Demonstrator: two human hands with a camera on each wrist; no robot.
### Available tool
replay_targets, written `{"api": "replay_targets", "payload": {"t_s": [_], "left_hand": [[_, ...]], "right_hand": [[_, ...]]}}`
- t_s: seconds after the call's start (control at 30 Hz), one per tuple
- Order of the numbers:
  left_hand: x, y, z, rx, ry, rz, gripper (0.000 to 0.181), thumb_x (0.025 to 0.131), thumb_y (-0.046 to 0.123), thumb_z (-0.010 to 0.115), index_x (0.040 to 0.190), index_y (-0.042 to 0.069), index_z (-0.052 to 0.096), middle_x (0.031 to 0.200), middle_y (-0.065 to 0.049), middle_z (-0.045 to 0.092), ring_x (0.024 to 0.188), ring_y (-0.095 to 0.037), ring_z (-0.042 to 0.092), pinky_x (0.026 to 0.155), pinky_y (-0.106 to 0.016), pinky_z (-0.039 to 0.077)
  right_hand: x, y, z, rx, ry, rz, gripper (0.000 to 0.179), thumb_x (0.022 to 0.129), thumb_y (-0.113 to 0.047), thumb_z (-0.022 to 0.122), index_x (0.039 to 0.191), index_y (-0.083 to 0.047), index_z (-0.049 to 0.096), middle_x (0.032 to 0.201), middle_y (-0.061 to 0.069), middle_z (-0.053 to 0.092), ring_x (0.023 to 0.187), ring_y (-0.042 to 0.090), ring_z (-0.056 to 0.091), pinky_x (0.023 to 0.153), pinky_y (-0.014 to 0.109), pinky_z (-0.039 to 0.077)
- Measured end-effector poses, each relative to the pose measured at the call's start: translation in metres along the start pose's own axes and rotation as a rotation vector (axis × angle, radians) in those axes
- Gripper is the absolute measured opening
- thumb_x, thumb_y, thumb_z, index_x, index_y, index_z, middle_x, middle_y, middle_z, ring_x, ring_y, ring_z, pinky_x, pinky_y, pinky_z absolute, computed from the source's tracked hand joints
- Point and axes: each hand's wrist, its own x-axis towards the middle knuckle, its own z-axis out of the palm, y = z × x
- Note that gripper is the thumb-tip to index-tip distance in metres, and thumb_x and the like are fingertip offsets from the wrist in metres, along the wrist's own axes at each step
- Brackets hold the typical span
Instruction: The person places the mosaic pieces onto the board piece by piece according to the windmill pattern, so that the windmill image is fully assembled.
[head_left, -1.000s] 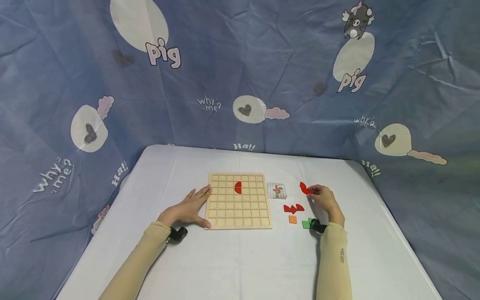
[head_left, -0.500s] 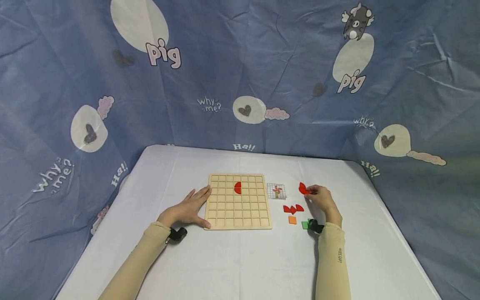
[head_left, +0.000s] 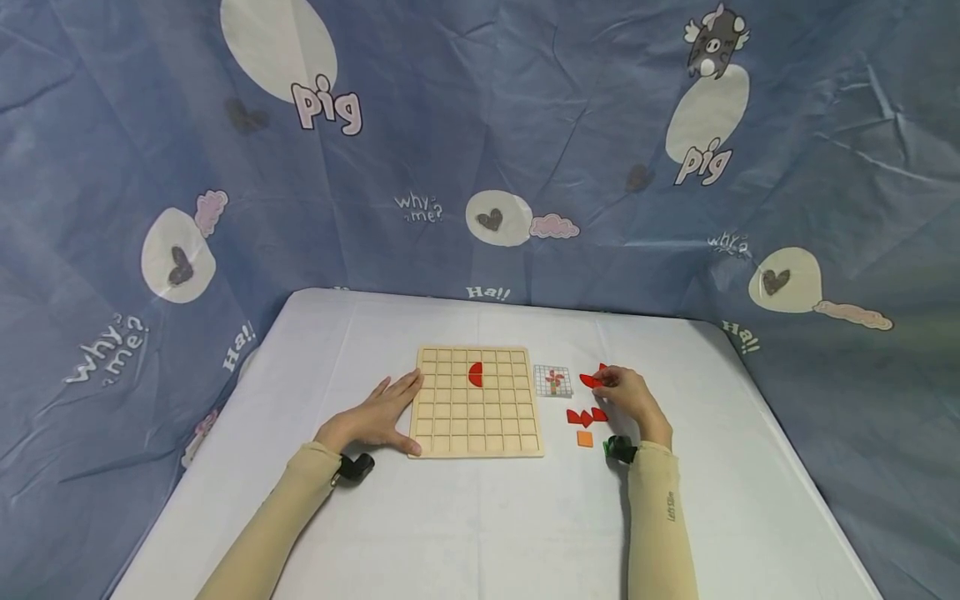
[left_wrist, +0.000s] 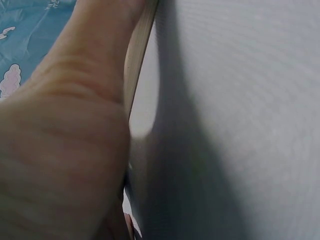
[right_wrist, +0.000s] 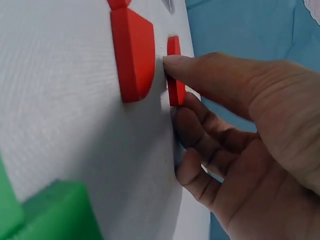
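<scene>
My left hand (head_left: 378,415) lies with fingers spread along the left edge of the wooden grid board (head_left: 450,451). Two red quarter-circle pieces (head_left: 476,374) sit together in the board's upper cells, forming a half disc. To the right of the picture card (head_left: 553,381), my right hand (head_left: 633,400) pinches a red quarter-circle piece (head_left: 590,381) between thumb and fingers, low over the cloth. Behind those fingertips another red piece (head_left: 603,367) partly shows. In the right wrist view the thumb covers the middle of the pinched piece (right_wrist: 173,46).
Several red pieces (head_left: 587,419) lie in a row nearer the person, with an orange square (head_left: 585,438) below them. Green pieces (right_wrist: 62,215) lie under the right wrist, mostly hidden in the head view. A blue patterned curtain (head_left: 480,150) hangs behind the white table (head_left: 480,525).
My right hand has moved left toward the card with one red piece, which has separated from the other red piece beside it. The left hand has stayed in place.
</scene>
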Motion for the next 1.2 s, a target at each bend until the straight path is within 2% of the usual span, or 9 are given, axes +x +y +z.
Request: {"api": "replay_targets", "payload": {"t_s": [0.2,0.57,0.83,1.2], "left_hand": [[0.001,0.0,0.0,0.009,0.004,0.007,0.13,0.065,0.066,0.075,0.154,-0.001,0.007,0.163,-0.016,0.0,0.15,-0.034,0.004,0.122,-0.053,-0.002],[0.001,0.001,-0.003,0.018,0.012,0.003,0.13,0.065,0.065,0.076,0.153,-0.002,0.008,0.163,-0.017,0.0,0.15,-0.033,0.004,0.122,-0.054,-0.002],[0.0,0.0,-0.001,0.011,0.009,0.009,0.13,0.065,0.066,0.075,0.154,-0.001,0.008,0.163,-0.016,0.0,0.15,-0.033,0.004,0.122,-0.054,-0.001],[0.0,0.0,-0.001,0.006,0.005,0.007,0.131,0.065,0.066,0.076,0.154,-0.001,0.007,0.163,-0.016,0.0,0.151,-0.033,0.004,0.122,-0.053,-0.003]], "right_hand": [[0.0,0.003,-0.003,-0.058,-0.008,-0.031,0.027,0.087,-0.011,0.069,0.113,-0.004,0.067,0.104,0.013,0.067,0.093,0.025,0.059,0.087,0.041,0.051],[-0.003,0.009,-0.012,-0.058,-0.001,-0.019,0.03,0.088,-0.013,0.069,0.117,-0.006,0.066,0.107,0.013,0.066,0.094,0.024,0.059,0.083,0.039,0.05],[-0.006,0.009,-0.011,-0.038,0.005,0.028,0.028,0.089,-0.011,0.067,0.116,-0.004,0.066,0.109,0.014,0.066,0.095,0.024,0.058,0.084,0.039,0.051],[-0.006,0.009,-0.011,-0.019,0.028,0.084,0.026,0.088,-0.012,0.069,0.112,-0.003,0.065,0.104,0.014,0.064,0.092,0.025,0.056,0.08,0.033,0.05]]}}
